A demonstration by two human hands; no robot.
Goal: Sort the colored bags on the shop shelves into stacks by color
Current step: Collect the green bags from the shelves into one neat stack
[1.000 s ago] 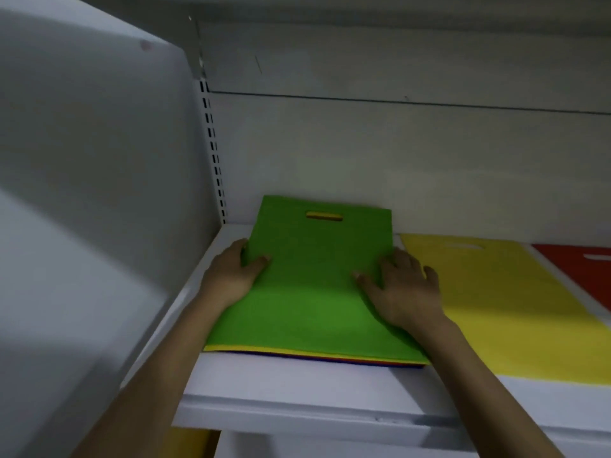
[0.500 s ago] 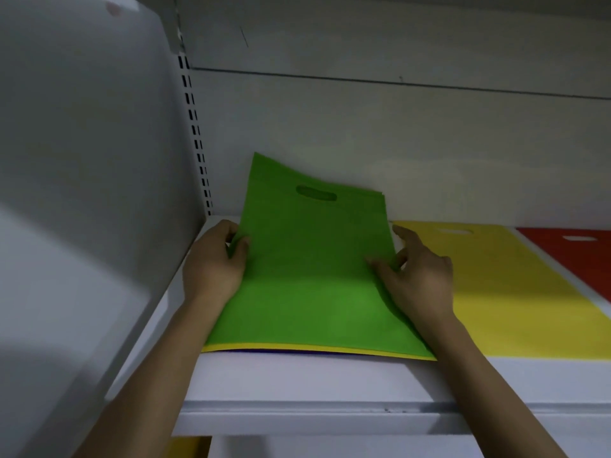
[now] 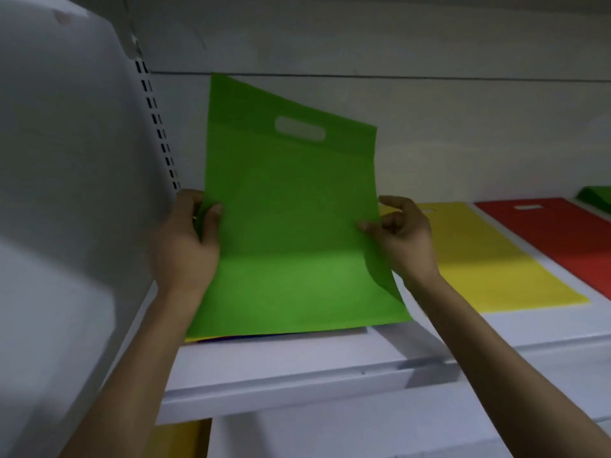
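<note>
Lower shelf level, near left: a yellow bag (image 3: 178, 438) shows below the shelf (image 3: 297, 385) front lip, mostly hidden.

Both forearms reach up over the shelf's front edge. Left hand (image 3: 185, 239) pinches the green bag (image 3: 291, 226) at its left edge, thumb on the front face, fingers wrapped behind. Right hand (image 3: 401, 236) pinches the bag's right edge between thumb and forefinger, other fingers loosely curled and off the fabric.

Green bag is lifted and tilted up off the pile, handle cutout (image 3: 300, 128) at the top, top-left corner highest, in front of the back panel (image 3: 463, 133). Its bottom edge hangs over the shelf's front-left area, just above the remaining pile (image 3: 211, 338); only a sliver of that pile shows, yellow with something dark blue under it.

Right of the held bag, flat on the shelf: yellow stack (image 3: 489, 259), partly behind the right hand. Next right, red stack (image 3: 562, 233), separate from the yellow with a strip of shelf between. Far right edge of shelf: corner of another green bag (image 3: 596, 196), cut off by the frame.

Left side: white side panel (image 3: 66, 193), slotted upright (image 3: 158, 127) in the rear-left corner.
</note>
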